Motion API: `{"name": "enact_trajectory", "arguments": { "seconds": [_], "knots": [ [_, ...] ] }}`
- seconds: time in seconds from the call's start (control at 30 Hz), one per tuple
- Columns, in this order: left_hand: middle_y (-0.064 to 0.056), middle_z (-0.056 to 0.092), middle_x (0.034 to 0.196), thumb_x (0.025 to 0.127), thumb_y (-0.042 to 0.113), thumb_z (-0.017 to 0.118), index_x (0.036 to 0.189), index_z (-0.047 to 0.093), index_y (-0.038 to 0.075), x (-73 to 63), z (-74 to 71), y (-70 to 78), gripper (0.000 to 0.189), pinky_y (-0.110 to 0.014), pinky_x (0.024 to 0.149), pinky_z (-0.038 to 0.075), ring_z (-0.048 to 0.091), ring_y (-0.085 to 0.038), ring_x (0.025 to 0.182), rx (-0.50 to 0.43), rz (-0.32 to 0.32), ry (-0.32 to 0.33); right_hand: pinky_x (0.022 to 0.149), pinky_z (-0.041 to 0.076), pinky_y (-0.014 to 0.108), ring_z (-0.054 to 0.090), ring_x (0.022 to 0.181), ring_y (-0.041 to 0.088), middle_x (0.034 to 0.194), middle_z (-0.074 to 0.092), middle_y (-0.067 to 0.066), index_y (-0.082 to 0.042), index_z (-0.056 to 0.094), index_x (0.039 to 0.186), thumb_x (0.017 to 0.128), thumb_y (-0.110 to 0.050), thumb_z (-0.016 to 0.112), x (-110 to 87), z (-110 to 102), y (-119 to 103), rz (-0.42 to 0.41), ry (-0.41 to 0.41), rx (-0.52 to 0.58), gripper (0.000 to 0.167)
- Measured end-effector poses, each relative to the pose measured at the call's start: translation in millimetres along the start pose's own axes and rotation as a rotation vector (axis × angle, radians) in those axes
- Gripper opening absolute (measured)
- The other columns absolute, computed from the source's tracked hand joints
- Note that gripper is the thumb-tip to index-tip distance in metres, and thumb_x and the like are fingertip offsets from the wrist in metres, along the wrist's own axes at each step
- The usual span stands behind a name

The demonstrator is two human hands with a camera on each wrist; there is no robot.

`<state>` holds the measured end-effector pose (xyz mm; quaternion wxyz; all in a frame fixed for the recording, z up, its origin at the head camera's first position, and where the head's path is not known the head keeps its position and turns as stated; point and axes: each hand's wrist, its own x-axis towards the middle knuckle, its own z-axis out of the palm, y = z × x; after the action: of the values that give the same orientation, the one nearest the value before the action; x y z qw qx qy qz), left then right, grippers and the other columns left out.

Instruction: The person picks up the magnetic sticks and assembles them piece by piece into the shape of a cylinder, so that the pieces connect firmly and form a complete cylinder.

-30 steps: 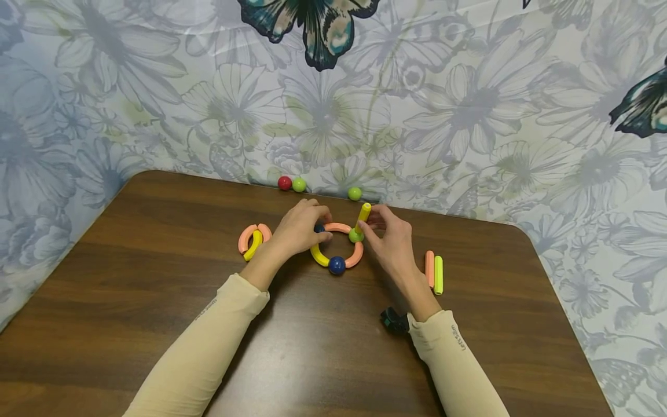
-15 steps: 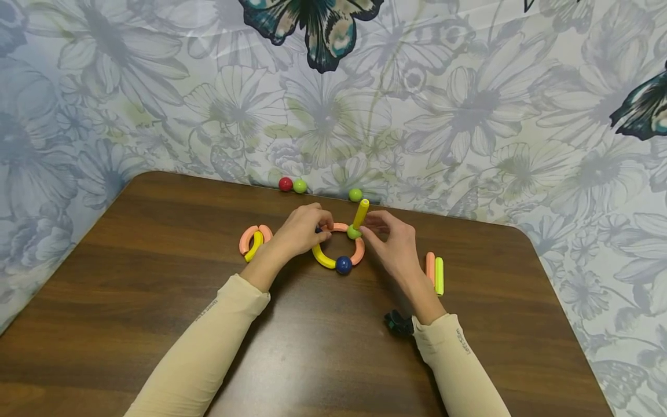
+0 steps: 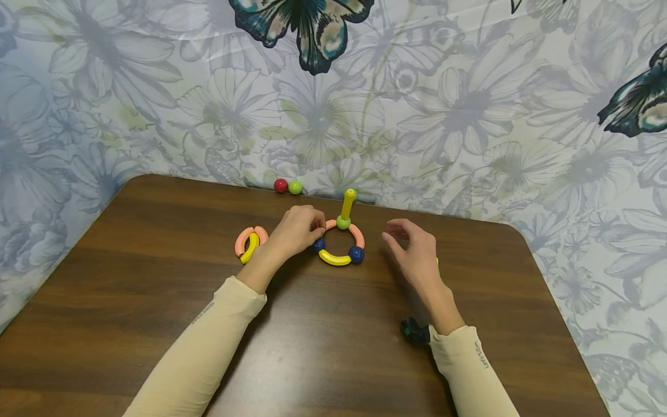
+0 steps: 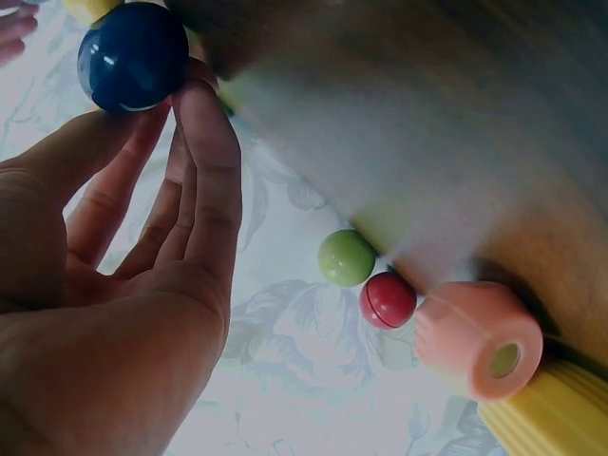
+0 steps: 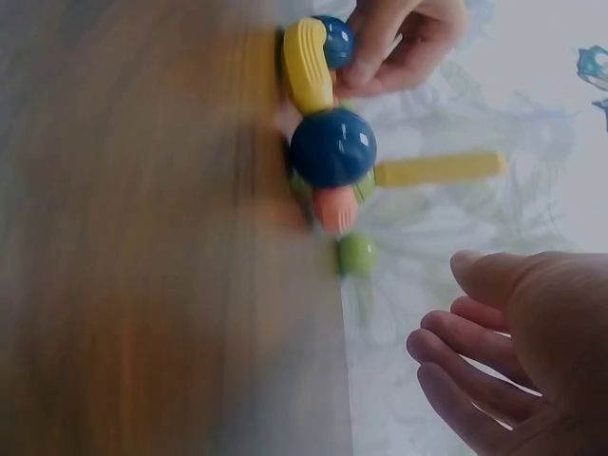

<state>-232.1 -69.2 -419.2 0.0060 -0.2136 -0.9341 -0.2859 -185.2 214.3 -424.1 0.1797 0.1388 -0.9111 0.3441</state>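
A ring of magnetic pieces lies mid-table: a yellow curved rod (image 3: 334, 259) at the front, salmon curved rods (image 3: 358, 234) at the back and right, two blue balls and a green ball (image 3: 343, 222). From the green ball rises a straight yellow rod (image 3: 348, 204). My left hand (image 3: 294, 231) pinches at the left blue ball (image 4: 133, 57), thumb and fingertips right at its edge. Apart from the ring, to its right, my right hand (image 3: 414, 255) is held with relaxed fingers and nothing in them. The other blue ball (image 5: 332, 147) sits at the ring's front right.
Left of the ring lie salmon curved rods (image 3: 242, 242) and a yellow curved rod (image 3: 251, 249). A red ball (image 3: 281, 185) and a green ball stand at the back edge, another green ball (image 5: 357, 255) behind the ring. A yellow-green rod (image 3: 438, 263) is mostly hidden by the right hand.
The ring has turned counterclockwise, carrying the upright yellow rod to the back and the front blue ball rightward. My right hand has let go and drawn away right; my left stays at the ring.
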Motion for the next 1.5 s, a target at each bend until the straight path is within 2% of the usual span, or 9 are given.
{"name": "enact_trajectory", "arguments": {
  "seconds": [0.17,0.3,0.47,0.6,0.77,0.97,1.17,1.37,1.5],
  "knots": [
    [-0.004,0.067,0.083,0.095,0.01,0.078,0.091,0.078,0.009,1.5,-2.9,-0.5,0.004,-0.032,0.07,0.049,0.059,-0.021,0.078,-0.025,0.004,-0.016,0.089,0.058,0.051,0.073,0.098,0.035,0.105,0.077,0.015,0.001,0.073,0.116,0.093,-0.007,0.081,-10.3,-18.6,14.7,0.001,0.055,-0.138,0.025],
    [-0.004,0.068,0.082,0.095,0.007,0.078,0.088,0.076,0.009,3.1,-6.3,-1.7,0.007,-0.03,0.065,0.051,0.062,-0.018,0.07,-0.075,-0.022,-0.038,0.083,0.054,0.052,0.07,0.092,0.037,0.098,0.074,0.017,0.001,0.073,0.111,0.094,-0.007,0.08,-18.6,-32.7,28.5,0.078,0.059,-0.219,0.02],
    [-0.006,0.067,0.078,0.097,0.006,0.076,0.088,0.075,0.007,1.5,-7.0,-2.1,0.009,-0.027,0.056,0.054,0.063,-0.013,0.055,-0.13,-0.054,-0.071,0.075,0.053,0.044,0.069,0.082,0.032,0.091,0.072,0.016,0.001,0.074,0.103,0.095,-0.012,0.079,-31.7,-45.7,43.9,0.191,0.013,-0.235,0.016],
    [-0.006,0.067,0.074,0.096,0.005,0.076,0.088,0.074,0.007,-0.7,-4.7,-2.8,0.009,-0.027,0.054,0.054,0.062,-0.013,0.054,-0.153,-0.059,-0.08,0.073,0.051,0.038,0.067,0.077,0.027,0.086,0.072,0.014,0.003,0.072,0.102,0.095,-0.015,0.079,-39.4,-54.6,51.5,0.256,-0.06,-0.236,0.021],
    [-0.007,0.067,0.074,0.096,0.004,0.076,0.088,0.073,0.007,-2.2,-2.7,-3.6,0.009,-0.027,0.054,0.055,0.062,-0.014,0.053,-0.18,-0.063,-0.092,0.073,0.052,0.039,0.066,0.077,0.025,0.084,0.072,0.011,0.003,0.071,0.102,0.098,-0.024,0.076,-41.0,-65.8,50.4,0.341,-0.22,-0.24,0.028],
    [-0.007,0.067,0.075,0.096,0.004,0.076,0.088,0.073,0.007,-2.2,-0.1,-3.1,0.009,-0.027,0.054,0.055,0.062,-0.014,0.054,-0.203,-0.064,-0.1,0.063,0.047,0.032,0.061,0.074,0.023,0.083,0.069,0.009,-0.001,0.071,0.093,0.097,-0.029,0.076,-39.5,-76.2,46.4,0.429,-0.374,-0.264,0.028],
    [-0.007,0.067,0.074,0.096,0.003,0.076,0.087,0.072,0.008,-1.5,0.9,-1.9,0.011,-0.027,0.054,0.055,0.062,-0.014,0.054,-0.205,-0.059,-0.096,0.062,0.048,0.031,0.062,0.074,0.022,0.083,0.07,0.009,-0.002,0.071,0.09,0.093,-0.026,0.079,-39.6,-81.4,46.1,0.443,-0.415,-0.28,0.025],
    [-0.007,0.067,0.074,0.096,0.004,0.075,0.086,0.071,0.009,-0.6,1.8,-0.6,0.012,-0.027,0.054,0.055,0.062,-0.014,0.054,-0.211,-0.055,-0.103,0.062,0.049,0.031,0.064,0.073,0.021,0.08,0.073,0.007,-0.003,0.073,0.087,0.089,-0.027,0.08,-38.5,-84.5,46.1,0.433,-0.374,-0.295,0.025],
    [-0.007,0.067,0.074,0.097,0.004,0.075,0.085,0.07,0.009,0.6,1.7,1.0,0.013,-0.027,0.054,0.055,0.062,-0.014,0.054,-0.209,-0.049,-0.102,0.063,0.049,0.031,0.062,0.07,0.019,0.078,0.072,0.006,-0.003,0.073,0.087,0.089,-0.023,0.077,-34.4,-91.4,44.4,0.355,-0.306,-0.273,0.02]
  ]
}}
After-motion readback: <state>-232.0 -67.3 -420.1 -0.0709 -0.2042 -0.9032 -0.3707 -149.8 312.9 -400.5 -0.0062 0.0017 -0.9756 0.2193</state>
